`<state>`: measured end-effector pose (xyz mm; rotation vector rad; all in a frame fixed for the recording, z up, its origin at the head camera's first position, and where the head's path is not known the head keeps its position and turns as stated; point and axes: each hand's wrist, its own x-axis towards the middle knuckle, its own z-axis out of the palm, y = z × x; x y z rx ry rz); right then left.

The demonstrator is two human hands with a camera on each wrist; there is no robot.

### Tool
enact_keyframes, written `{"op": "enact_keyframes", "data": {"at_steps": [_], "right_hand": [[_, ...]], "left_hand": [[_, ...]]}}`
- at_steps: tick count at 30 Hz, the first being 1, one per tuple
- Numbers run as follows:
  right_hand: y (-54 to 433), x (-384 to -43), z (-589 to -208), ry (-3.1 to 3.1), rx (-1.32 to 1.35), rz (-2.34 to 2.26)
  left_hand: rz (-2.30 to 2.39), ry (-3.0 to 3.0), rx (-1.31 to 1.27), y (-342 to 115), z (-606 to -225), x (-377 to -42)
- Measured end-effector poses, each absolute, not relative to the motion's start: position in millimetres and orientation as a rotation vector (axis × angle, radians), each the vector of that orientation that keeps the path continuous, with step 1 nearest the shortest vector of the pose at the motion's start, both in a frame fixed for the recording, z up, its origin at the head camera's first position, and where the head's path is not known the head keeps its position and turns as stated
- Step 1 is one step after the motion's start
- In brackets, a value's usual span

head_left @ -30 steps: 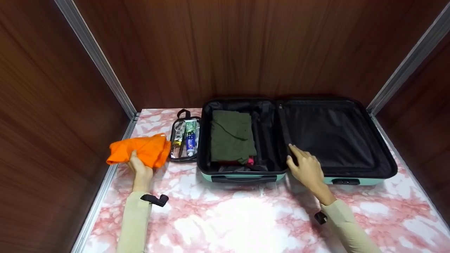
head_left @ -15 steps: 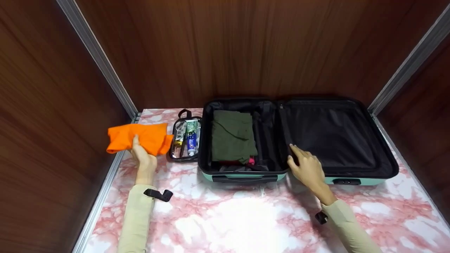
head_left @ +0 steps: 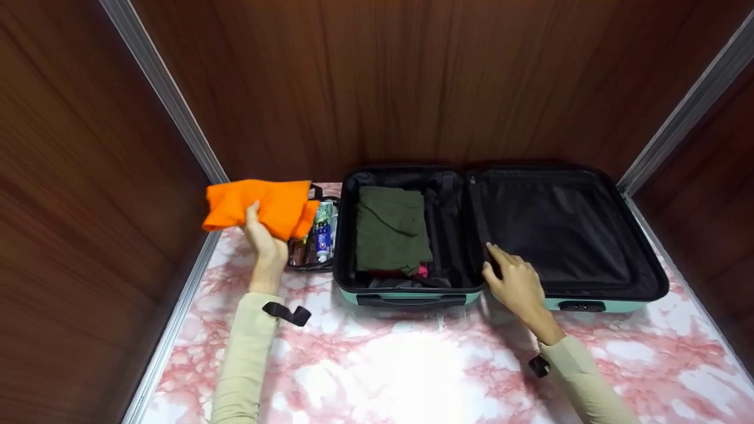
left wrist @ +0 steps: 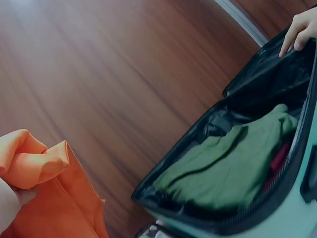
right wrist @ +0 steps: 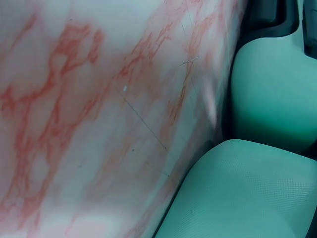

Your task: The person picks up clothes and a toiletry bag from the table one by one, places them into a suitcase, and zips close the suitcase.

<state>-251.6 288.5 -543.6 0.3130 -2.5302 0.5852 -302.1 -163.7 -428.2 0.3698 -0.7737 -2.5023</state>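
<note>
A folded orange cloth garment (head_left: 265,203) is held up by my left hand (head_left: 268,244), thumb on top and the other fingers hidden beneath. It hangs above the table and partly covers a clear toiletry pouch (head_left: 323,235) holding a toothpaste tube. Right of the pouch lies an open mint-green suitcase (head_left: 353,296) with a black lining. A folded dark green garment (head_left: 392,229) fills much of its left half, with something pink or red under it. My right hand (head_left: 516,285) rests on the suitcase near the hinge, fingers extended and holding nothing; only the suitcase's outside shows in the right wrist view.
The table (head_left: 377,365) has a pink and white marbled top. Brown wood-look panels (head_left: 400,82) with metal edge strips rise behind and on both sides. The suitcase's right half (head_left: 559,224) lies flat, its black lining facing up.
My left hand has lifted the orange garment and moved it right, so it now overlaps the pouch. My right hand has stayed in place on the suitcase.
</note>
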Motion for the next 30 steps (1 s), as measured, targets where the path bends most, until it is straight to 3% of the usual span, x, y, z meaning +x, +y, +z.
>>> {"op": "enact_keyframes", "data": {"at_steps": [10,30], "right_hand": [[291.5,-251.9,-542.9,-2.545,0.301,0.569],[291.0,-248.2,-543.1,-2.557,0.287,0.566]], "left_hand": [[-2.538,-0.822,0.217,-119.9,-411.6,-321.9],[-2.664,-0.831,0.205,-39.4,-391.9,-352.2]]}}
